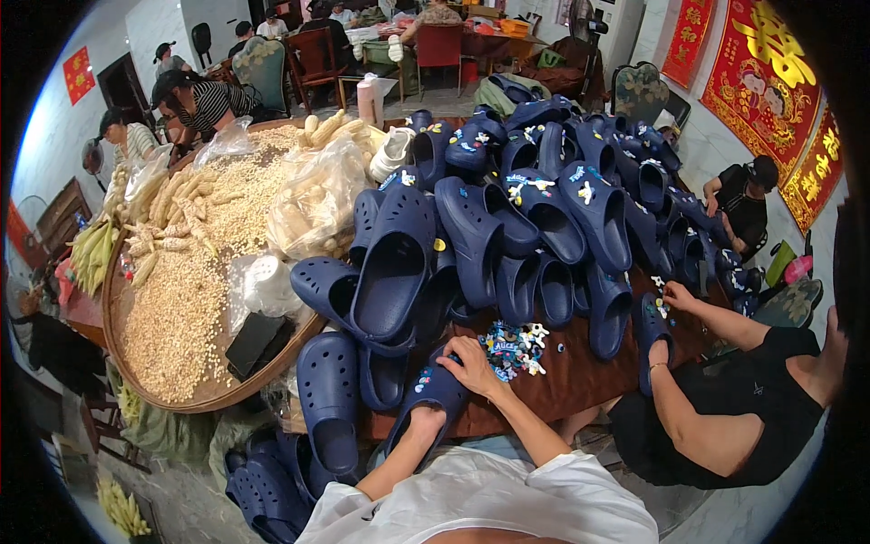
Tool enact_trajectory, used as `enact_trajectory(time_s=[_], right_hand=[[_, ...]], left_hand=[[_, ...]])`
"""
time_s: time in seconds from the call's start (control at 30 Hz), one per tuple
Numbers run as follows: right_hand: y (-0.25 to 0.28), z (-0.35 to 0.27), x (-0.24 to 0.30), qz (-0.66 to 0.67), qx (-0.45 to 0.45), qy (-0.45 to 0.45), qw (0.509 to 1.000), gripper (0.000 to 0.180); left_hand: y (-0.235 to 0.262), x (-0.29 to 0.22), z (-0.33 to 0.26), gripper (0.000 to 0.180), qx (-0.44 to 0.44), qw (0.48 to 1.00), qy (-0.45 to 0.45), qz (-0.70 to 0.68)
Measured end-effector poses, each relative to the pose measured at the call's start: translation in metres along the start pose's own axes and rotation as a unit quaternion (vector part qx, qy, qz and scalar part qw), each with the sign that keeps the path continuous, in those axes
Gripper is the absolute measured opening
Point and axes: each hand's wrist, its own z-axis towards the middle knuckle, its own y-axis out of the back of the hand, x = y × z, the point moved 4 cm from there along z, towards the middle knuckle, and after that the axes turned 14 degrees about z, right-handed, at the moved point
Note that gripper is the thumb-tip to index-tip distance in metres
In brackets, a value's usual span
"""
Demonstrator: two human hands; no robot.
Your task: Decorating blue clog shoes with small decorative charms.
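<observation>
A navy clog (pixel 441 393) with holes in its upper lies near the table's front edge. Into its opening reaches my left hand (pixel 428 418), bracing it from inside; the fingers are hidden. My right hand (pixel 471 364) bends over the far end of the upper, fingers closed together, and what they pinch is too small to make out. Small coloured charms (pixel 422 379) sit on the clog's upper, left of my right hand. Just right of that hand is a heap of colourful rubber shoe charms (pixel 513 350). Another navy clog (pixel 328 390) lies to the left.
Navy clogs (pixel 553 218) are piled high across the table. A round woven tray (pixel 172 407) at left holds corn kernels, cobs, plastic bags and a black phone (pixel 258 344). At right, a co-worker's hands (pixel 678 297) work on another clog. More clogs (pixel 263 490) lie below the table's edge.
</observation>
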Motion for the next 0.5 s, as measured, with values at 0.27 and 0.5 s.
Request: enact_trajectory(time_s=[0.27,0.5], right_hand=[[0.027,-0.014,-0.005,-0.065,-0.115,-0.004,0.991,0.013],[0.052,-0.013,0.001,-0.16,-0.15,-0.024,0.975,0.011]], left_hand=[[-0.003,-0.025,-0.004,0.043,0.041,0.988,0.044,-0.139],[-0.01,-0.067,-0.036,0.043,-0.068,0.845,0.15,-0.509]])
